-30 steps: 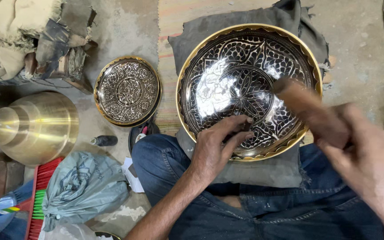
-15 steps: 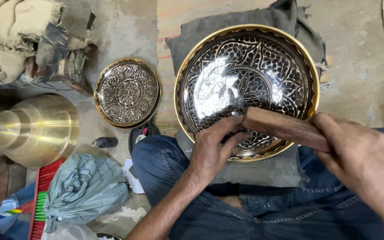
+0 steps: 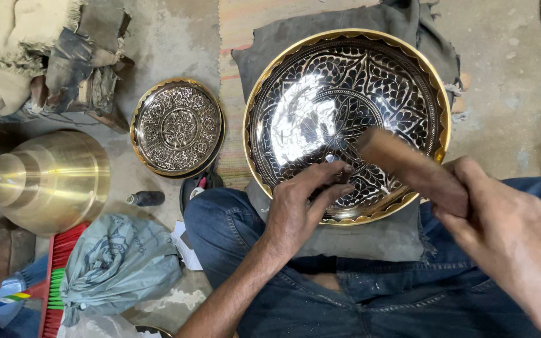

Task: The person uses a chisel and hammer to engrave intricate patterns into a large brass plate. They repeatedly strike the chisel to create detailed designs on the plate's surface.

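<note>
One view only, head camera, looking down. Landmark: large engraved bowl (image 3: 347, 122), gold rim, black-and-silver leaf pattern, resting on a grey cloth (image 3: 345, 241) over the person's lap.

Packages: grey plastic bag (image 3: 117, 263), crumpled, lower left of the bowl, well apart; no label legible. Small dark bottle (image 3: 146, 198) left of the bowl, lying on the floor.

Hard to make out: whatever the left hand (image 3: 300, 209) pinches is mostly hidden under its fingers; only a thin dark tip shows against the bowl's inner surface near the lower rim. Wooden mallet (image 3: 408, 169) is blurred. Brass vase (image 3: 42, 178) far left is cut off by the frame edge.

Grip: left hand closed, fingertips pinched together and touching the bowl's inside. Right hand (image 3: 511, 231) wrapped around the mallet handle, at the bowl's lower right; mallet head lies over the bowl's interior, just right of the left fingertips.

Small engraved plate (image 3: 177, 127) sits on the floor left of the bowl.
</note>
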A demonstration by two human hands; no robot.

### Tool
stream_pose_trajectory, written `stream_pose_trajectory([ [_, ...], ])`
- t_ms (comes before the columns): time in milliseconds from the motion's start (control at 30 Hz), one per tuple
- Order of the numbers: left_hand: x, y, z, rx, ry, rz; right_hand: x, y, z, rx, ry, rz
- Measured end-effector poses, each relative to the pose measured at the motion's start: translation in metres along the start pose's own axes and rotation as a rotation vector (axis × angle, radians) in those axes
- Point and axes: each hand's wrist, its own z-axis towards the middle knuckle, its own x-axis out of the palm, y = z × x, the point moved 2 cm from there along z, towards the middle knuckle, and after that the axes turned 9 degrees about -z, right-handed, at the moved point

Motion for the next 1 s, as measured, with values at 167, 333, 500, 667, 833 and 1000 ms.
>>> stream_pose_trajectory([
  [167,-0.002,-0.003,0.000,0.002,0.008,-0.030,0.002,0.002,-0.001,-0.012,-0.036,-0.009],
  [333,-0.004,-0.005,0.001,0.080,-0.001,0.009,0.002,0.003,-0.005,-0.156,-0.247,-0.031],
  [500,-0.005,-0.006,-0.001,0.054,-0.003,-0.031,0.002,0.007,-0.007,-0.190,-0.275,-0.160],
  [667,-0.005,-0.008,-0.001,0.143,-0.013,-0.010,0.001,0.007,-0.007,-0.174,-0.271,0.006],
  [833,-0.004,-0.005,-0.002,0.017,0.016,-0.016,0.007,0.004,-0.007,-0.089,-0.186,0.063],
  [1000,-0.003,-0.005,-0.002,0.033,0.015,-0.012,0.014,0.000,-0.007,-0.018,-0.131,0.191],
])
